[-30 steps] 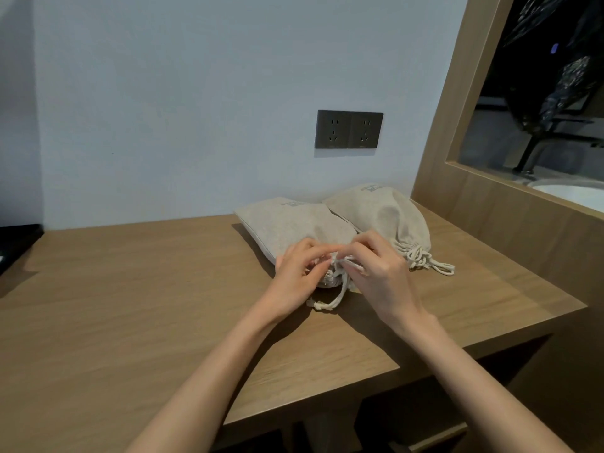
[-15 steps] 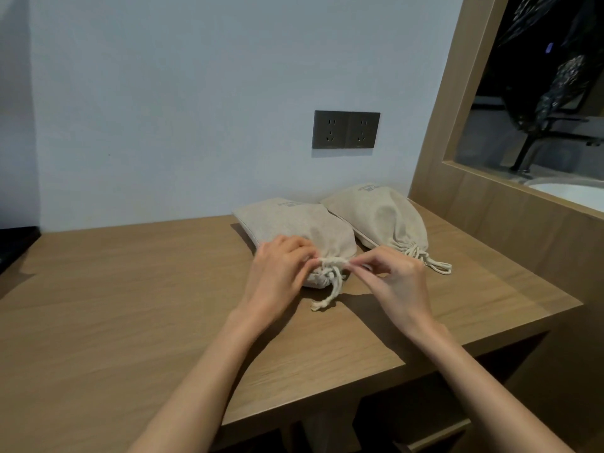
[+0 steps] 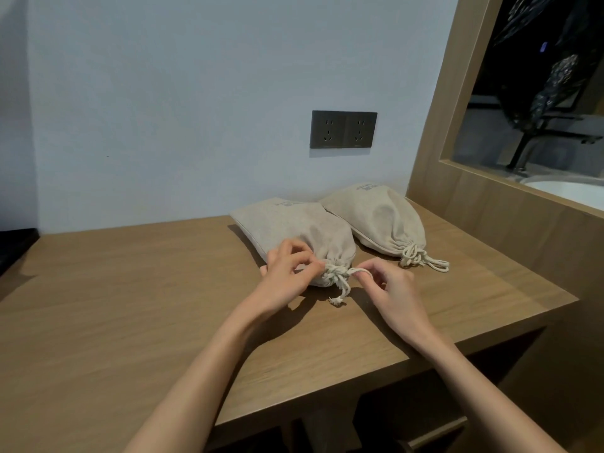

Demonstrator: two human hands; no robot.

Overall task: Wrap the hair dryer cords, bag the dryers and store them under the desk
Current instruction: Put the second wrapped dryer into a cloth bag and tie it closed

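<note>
Two beige linen-weave drawstring bags lie side by side on the wooden desk (image 3: 130,305), far right part, near the wall. Both are bulging, soft and rounded, with gathered necks pointing toward the near edge.

The left bag (image 3: 304,228) is between the hands. The left hand (image 3: 287,273) has curled fingers and pinches the twisted white drawstring (image 3: 340,282) at the puckered neck. The right hand (image 3: 392,289) pinches the drawstring's loop just right of the knot. One frayed end hangs onto the desk.

The right bag (image 3: 382,217) is already tied, its cord bunched. A dark rectangular double socket plate (image 3: 343,129) sits on the pale matte wall. A wood-grain side panel (image 3: 490,217) stands on the right.
</note>
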